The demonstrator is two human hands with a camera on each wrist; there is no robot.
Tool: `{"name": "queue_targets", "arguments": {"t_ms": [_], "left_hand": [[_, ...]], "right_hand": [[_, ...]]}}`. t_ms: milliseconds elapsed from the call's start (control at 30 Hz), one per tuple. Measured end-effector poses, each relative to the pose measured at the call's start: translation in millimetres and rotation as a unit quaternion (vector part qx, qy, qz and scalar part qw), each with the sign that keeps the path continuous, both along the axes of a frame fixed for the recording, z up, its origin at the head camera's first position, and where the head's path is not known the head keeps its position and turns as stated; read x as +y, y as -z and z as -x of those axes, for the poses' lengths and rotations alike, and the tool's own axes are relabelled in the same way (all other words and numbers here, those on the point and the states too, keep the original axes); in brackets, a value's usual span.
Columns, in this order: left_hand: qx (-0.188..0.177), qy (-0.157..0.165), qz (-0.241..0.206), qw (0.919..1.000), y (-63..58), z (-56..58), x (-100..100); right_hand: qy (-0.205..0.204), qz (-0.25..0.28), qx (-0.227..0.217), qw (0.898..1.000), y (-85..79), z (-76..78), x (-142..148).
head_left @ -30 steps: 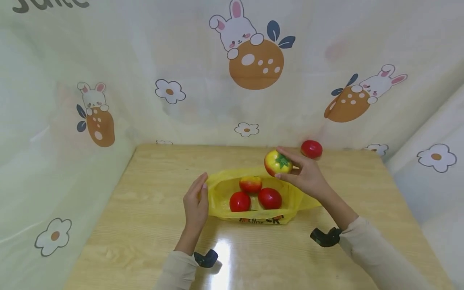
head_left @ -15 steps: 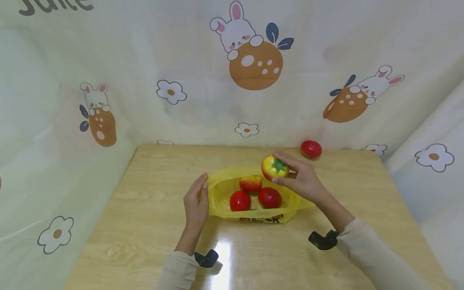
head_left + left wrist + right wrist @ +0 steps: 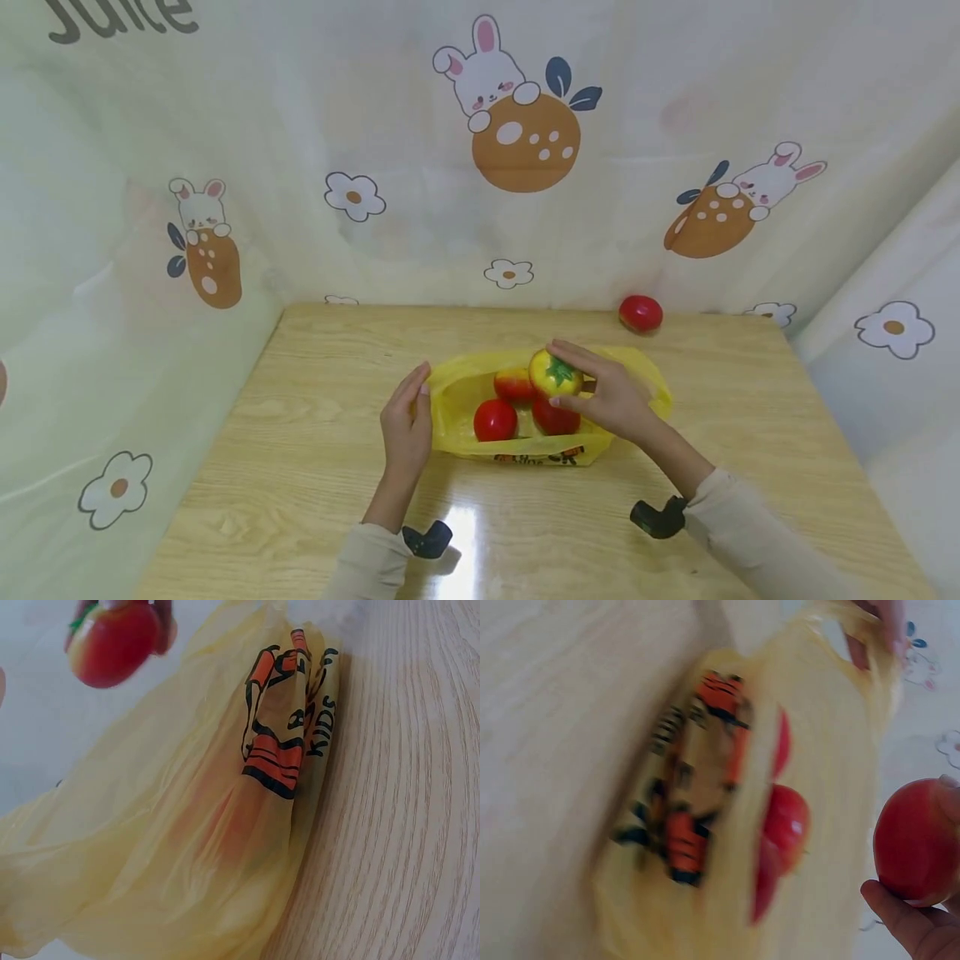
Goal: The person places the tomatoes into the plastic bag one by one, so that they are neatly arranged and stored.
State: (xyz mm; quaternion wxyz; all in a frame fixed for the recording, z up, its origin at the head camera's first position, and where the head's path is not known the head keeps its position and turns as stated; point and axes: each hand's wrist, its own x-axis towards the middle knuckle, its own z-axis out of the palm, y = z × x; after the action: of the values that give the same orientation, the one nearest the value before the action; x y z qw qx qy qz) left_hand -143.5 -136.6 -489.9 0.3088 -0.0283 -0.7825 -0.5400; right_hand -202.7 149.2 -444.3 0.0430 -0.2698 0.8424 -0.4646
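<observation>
In the head view my right hand (image 3: 613, 402) holds a yellow-and-red tomato (image 3: 556, 372) with a green star-shaped top, thumb and fingers on either side of it. The tomato is over the mouth of a yellow plastic bag (image 3: 637, 362) and overlaps the fruit inside. My left hand (image 3: 407, 423) grips the bag's left end; the right wrist view shows its fingers (image 3: 889, 622) through the handle loop. Inside lie a red fruit (image 3: 495, 421), a red-and-yellow one (image 3: 512, 384) and another red one (image 3: 558, 419), partly hidden by the held tomato.
Another red fruit (image 3: 641, 314) lies at the back of the wooden table (image 3: 315, 350), right of the bag. Behind the table hangs a pale curtain (image 3: 420, 242) printed with rabbits and flowers. Black wrist devices (image 3: 427, 540) sit by both sleeves.
My right hand has brought the tomato down and to the left, from beyond the bag's back edge to over its mouth. The left hand has stayed at the bag's left end.
</observation>
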Motion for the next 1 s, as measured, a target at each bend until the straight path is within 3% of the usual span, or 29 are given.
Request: {"name": "queue_targets", "arguments": {"t_ms": [433,800,1000], "left_hand": [[-0.012,0.000,-0.003,0.9999,1.2,-3.9,-1.6],[0.011,-0.015,0.021,0.9996,5.1,0.4,1.1],[-0.002,0.001,0.002,1.0000,3.7,0.1,1.2]], "right_hand": [[-0.013,-0.053,0.057,0.997,28.8,-7.0,-7.0],[-0.023,-0.069,0.061,0.996,40.5,-7.1,-8.6],[-0.033,-0.109,0.081,0.990,42.6,-7.1,-9.7]]}}
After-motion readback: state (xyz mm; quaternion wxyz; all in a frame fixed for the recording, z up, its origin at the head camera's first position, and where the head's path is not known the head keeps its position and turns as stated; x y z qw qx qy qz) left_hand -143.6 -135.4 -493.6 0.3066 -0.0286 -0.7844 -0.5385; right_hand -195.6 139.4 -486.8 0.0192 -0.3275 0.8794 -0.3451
